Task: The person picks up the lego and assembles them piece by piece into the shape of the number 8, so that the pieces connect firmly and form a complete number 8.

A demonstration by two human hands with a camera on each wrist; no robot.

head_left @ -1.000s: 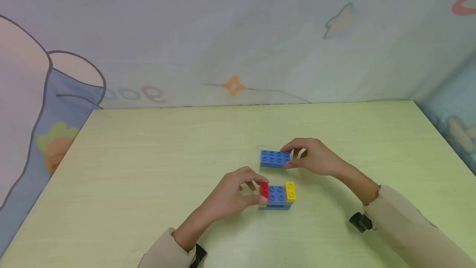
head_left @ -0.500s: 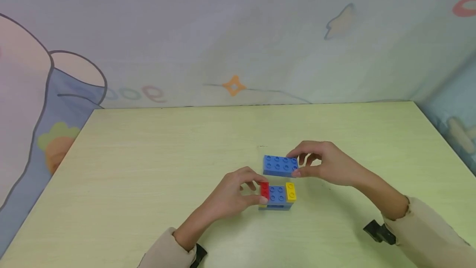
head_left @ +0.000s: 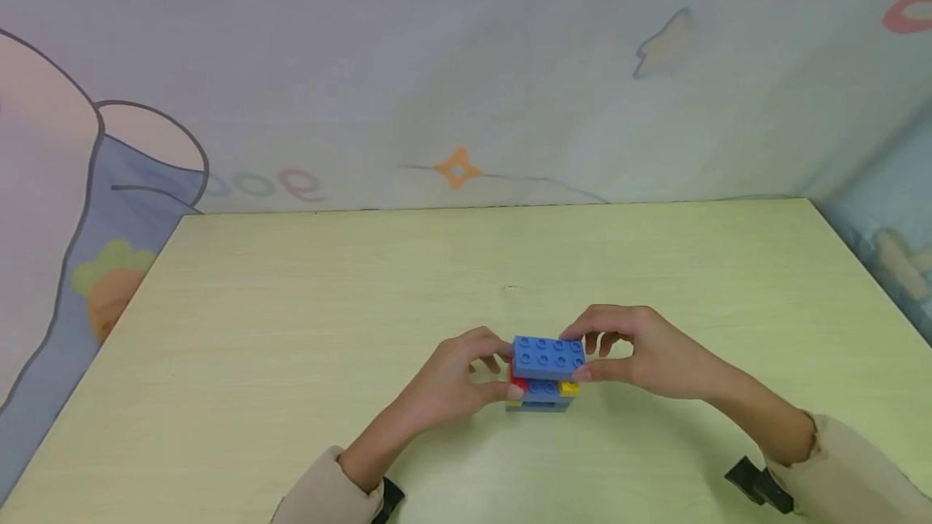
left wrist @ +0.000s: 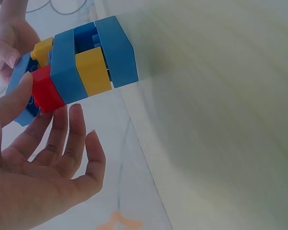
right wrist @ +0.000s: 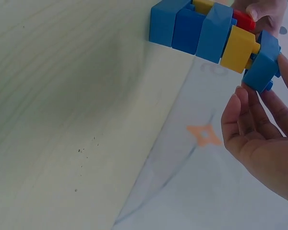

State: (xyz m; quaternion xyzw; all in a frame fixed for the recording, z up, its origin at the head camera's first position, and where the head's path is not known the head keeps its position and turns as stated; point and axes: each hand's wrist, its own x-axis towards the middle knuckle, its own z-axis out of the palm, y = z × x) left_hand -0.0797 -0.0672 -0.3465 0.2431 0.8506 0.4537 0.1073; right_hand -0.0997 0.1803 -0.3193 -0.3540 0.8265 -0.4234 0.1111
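Observation:
My right hand (head_left: 648, 350) pinches a blue building brick (head_left: 548, 356) by its right end, between thumb and fingers. That brick is over a small stack of bricks, just above or against its top; whether they touch is hard to tell. On the stack's top layer sit a red brick (left wrist: 47, 88) at the left and a yellow brick (right wrist: 239, 47) at the right. Below them come a blue brick (left wrist: 68, 67), then a layer with another yellow brick (left wrist: 93, 72), then a bottom blue brick (left wrist: 117, 52). My left hand (head_left: 455, 382) pinches the red brick.
The stack stands on a pale wooden table (head_left: 291, 330). A printed backdrop cloth (head_left: 364, 87) hangs behind the table's far edge. Both forearms come in from the near side, each with a black strap piece near the sleeve (head_left: 837, 459).
My right hand has brought the blue brick from behind the stack towards me and over its top. My left hand has stayed on the red brick, and the stack has not moved.

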